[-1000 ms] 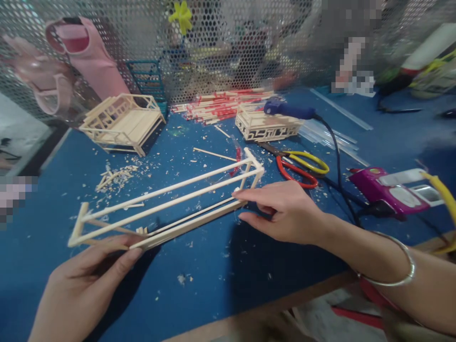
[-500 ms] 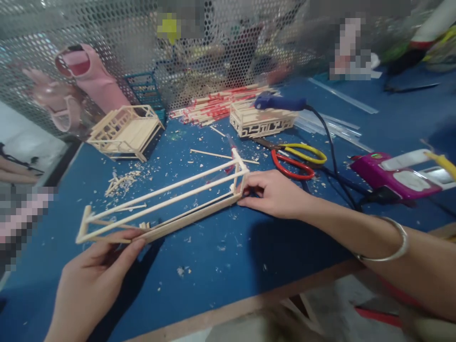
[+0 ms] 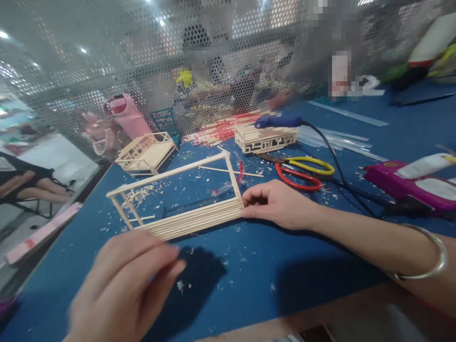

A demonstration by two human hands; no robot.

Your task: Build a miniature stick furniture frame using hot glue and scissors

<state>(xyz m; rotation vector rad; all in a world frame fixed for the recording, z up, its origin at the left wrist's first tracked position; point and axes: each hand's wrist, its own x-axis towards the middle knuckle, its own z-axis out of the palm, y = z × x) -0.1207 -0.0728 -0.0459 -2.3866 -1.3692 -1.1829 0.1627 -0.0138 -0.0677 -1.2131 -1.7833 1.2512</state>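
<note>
A small frame of pale wooden sticks (image 3: 199, 220) stands on the blue table, with a slatted panel low at its near side and long rails above. My right hand (image 3: 274, 204) pinches its right end between thumb and fingers. Blurred by motion, my left hand (image 3: 124, 280) is off the frame, just in front of its lower left corner. Its fingers are loosely curled, the thumb a little apart, and nothing shows between them. The hand hides part of the slats. Loose thin sticks (image 3: 231, 171) lie behind the frame.
Scissors (image 3: 301, 173) with red and yellow handles lie behind my right hand. A blue-handled corded tool (image 3: 278, 121) rests on a stick model (image 3: 265, 140). Further left stands a small stick bench (image 3: 147, 154); a purple device (image 3: 392, 183) is at right. Perforated metal (image 3: 149, 71) borders the back.
My left hand has let go of the frame and drawn back toward me. The frame has tipped, so its slatted side now shows. The view has tilted up and shifted left.
</note>
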